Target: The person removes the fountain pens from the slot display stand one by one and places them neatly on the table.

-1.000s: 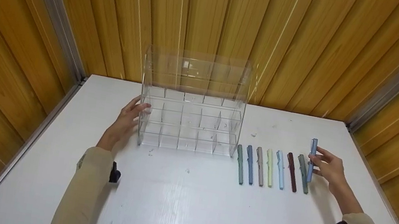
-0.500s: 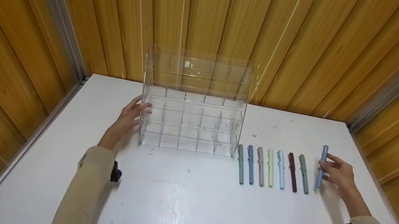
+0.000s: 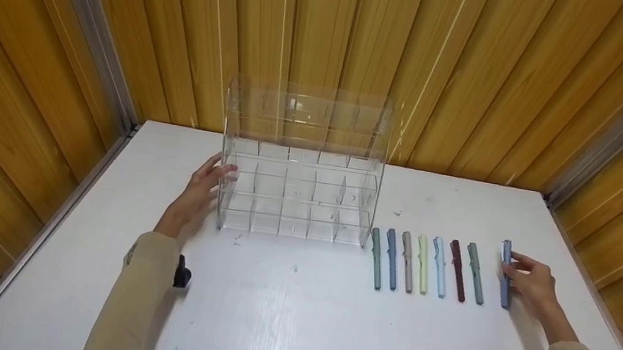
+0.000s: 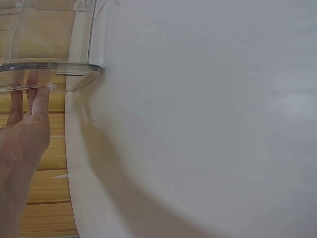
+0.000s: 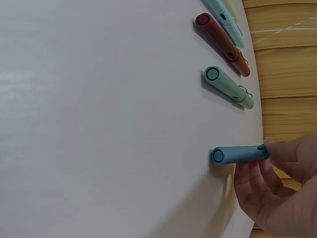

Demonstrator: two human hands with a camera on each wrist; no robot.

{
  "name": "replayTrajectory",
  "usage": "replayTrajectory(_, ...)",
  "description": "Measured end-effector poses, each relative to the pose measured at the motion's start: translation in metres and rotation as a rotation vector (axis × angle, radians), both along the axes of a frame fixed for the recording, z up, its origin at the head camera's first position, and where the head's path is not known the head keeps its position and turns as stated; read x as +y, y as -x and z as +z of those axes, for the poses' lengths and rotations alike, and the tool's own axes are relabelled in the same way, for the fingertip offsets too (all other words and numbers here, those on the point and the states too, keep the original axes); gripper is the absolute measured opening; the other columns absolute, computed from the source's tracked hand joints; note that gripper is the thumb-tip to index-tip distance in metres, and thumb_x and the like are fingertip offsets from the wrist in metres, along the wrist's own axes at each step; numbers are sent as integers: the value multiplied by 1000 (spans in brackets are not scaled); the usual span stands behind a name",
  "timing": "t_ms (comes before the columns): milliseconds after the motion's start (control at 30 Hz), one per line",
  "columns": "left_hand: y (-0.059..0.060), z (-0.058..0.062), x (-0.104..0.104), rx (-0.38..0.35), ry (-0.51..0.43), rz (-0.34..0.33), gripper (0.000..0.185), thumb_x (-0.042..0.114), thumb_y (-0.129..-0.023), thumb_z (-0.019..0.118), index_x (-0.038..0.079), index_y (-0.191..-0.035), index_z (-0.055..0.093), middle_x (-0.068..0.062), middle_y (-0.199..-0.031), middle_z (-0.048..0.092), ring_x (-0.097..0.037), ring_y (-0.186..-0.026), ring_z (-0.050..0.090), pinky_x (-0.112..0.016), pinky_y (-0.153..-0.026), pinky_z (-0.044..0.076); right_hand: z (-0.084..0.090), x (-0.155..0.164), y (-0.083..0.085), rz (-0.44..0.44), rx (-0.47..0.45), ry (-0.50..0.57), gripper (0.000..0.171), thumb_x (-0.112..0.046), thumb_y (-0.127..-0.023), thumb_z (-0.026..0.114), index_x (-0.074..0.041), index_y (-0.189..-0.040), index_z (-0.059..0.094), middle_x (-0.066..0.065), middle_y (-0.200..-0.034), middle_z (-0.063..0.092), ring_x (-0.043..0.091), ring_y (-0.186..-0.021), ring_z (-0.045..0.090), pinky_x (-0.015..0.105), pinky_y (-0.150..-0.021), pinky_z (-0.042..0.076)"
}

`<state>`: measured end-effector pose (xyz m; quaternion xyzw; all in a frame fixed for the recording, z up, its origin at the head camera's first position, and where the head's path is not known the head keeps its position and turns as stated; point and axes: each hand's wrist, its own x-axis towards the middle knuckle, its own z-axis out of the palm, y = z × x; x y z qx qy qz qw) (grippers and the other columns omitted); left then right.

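My left hand (image 3: 201, 186) rests with its fingers against the left side of a clear acrylic display rack (image 3: 298, 188) with several compartments. In the left wrist view, straight fingers (image 4: 39, 104) touch the rack's clear side panel (image 4: 47, 69). Over at the right, my right hand (image 3: 533, 281) pinches a blue capped pen (image 3: 505, 278) between thumb and fingers, near its clip end. The right wrist view shows this blue pen (image 5: 240, 154) at the table surface, its plain end toward the camera. It lies apart from the green pen (image 5: 228, 87) beside it.
Several pens lie in a row right of the rack, among them a dark red pen (image 3: 457, 271), a light blue pen (image 3: 439, 267) and a yellow-green pen (image 3: 422, 264). Wood-look panels (image 3: 321, 28) close off the back and sides of the white table (image 3: 278, 318).
My right hand has carried the blue pen rightward, away from the green pen at the row's end, and lowered it to the table. The left hand stays at the rack.
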<state>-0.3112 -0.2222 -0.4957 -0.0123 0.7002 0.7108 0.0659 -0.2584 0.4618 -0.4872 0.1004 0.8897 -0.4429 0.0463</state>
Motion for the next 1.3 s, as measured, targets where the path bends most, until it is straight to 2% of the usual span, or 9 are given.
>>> replayTrajectory(67, 2, 0, 0, 3, 2, 8, 74, 55, -104, 58, 35, -167, 25, -5, -168, 34, -31, -161, 23, -55, -133, 14, -2, -2, 1, 14, 1, 13, 58, -15, -109, 54, 13, -155, 33, 32, -136, 47, 13, -94, 59, 16, -77, 59)
replayTrajectory(167, 2, 0, 0, 11, -4, 8, 73, 55, -104, 59, 34, -166, 26, -6, -166, 39, -30, -159, 28, -57, -132, 14, -6, -3, 1, 38, 1, 3, 56, -13, -109, 54, 14, -154, 35, 33, -135, 49, 16, -97, 60, 18, -79, 60)
replayTrajectory(300, 3, -1, 0, 2, -12, -6, 74, 55, -104, 59, 34, -166, 25, -5, -162, 46, -26, -155, 34, -57, -132, 14, -9, -3, 3, 66, 23, -76, 53, -9, -107, 57, 17, -149, 41, 38, -132, 52, 20, -97, 62, 18, -76, 60)
replayTrajectory(500, 2, -4, 2, -28, 10, 3, 77, 57, -102, 60, 36, -166, 23, -2, -162, 45, -25, -155, 34, -57, -132, 14, -13, -7, 5, 106, 79, -191, 47, -6, -104, 58, 20, -142, 48, 41, -124, 58, 26, -92, 63, 16, -66, 56)
replayTrajectory(733, 3, -4, 1, 29, -36, -12, 72, 49, -106, 57, 31, -167, 24, -11, -164, 42, -28, -154, 36, -56, -132, 15, -17, -9, 7, 115, 134, -271, 45, -8, -102, 61, 20, -136, 52, 41, -119, 61, 32, -92, 64, 15, -62, 49)
replayTrajectory(867, 3, -3, 0, 40, -31, -9, 71, 46, -107, 56, 29, -167, 24, -13, -164, 42, -29, -155, 34, -58, -132, 13, -17, -9, 8, 121, 143, -266, 46, -9, -103, 61, 21, -136, 52, 41, -118, 61, 29, -90, 64, 14, -62, 50)
replayTrajectory(1067, 3, -3, 0, 1, 4, 1, 77, 54, -104, 59, 33, -168, 21, -7, -164, 42, -28, -159, 28, -58, -132, 11, -18, -9, 6, 127, 132, -255, 46, -10, -103, 59, 22, -136, 51, 37, -111, 62, 20, -82, 60, 17, -61, 51)
replayTrajectory(1200, 3, -2, 2, -25, 10, 7, 80, 57, -102, 60, 35, -168, 21, -4, -165, 40, -27, -160, 25, -57, -133, 11, -18, -8, 6, 122, 118, -250, 47, -11, -104, 58, 22, -136, 51, 35, -109, 62, 20, -82, 58, 18, -60, 50)
replayTrajectory(1300, 4, -1, 2, -24, 6, 15, 79, 57, -102, 60, 35, -167, 22, -4, -164, 42, -27, -159, 27, -58, -133, 11, -15, -9, 8, 127, 94, -236, 51, -15, -106, 58, 23, -138, 49, 35, -111, 61, 21, -85, 60, 18, -63, 54)
